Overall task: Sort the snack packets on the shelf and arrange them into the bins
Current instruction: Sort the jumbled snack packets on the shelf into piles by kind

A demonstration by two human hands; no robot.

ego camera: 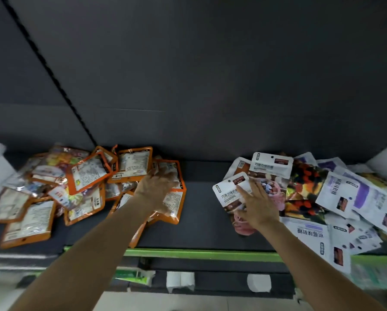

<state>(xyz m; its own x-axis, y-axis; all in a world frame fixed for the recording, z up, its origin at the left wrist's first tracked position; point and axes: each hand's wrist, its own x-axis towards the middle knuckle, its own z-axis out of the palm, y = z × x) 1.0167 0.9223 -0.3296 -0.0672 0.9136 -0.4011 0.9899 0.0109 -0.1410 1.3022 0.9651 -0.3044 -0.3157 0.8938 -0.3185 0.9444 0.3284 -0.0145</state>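
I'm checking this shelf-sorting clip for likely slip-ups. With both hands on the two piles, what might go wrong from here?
1. The orange-edged packets at the left lie close to the shelf's front edge; stirring the pile may push some off.
2. The left hand rests on several overlapping packets, so its grip may lift more than one.
3. The right hand touches a white packet atop a loose heap, which may slide.

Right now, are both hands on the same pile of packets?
No: the left hand rests on the orange-edged packets, while the right hand touches a white packet in the separate pile on the right.
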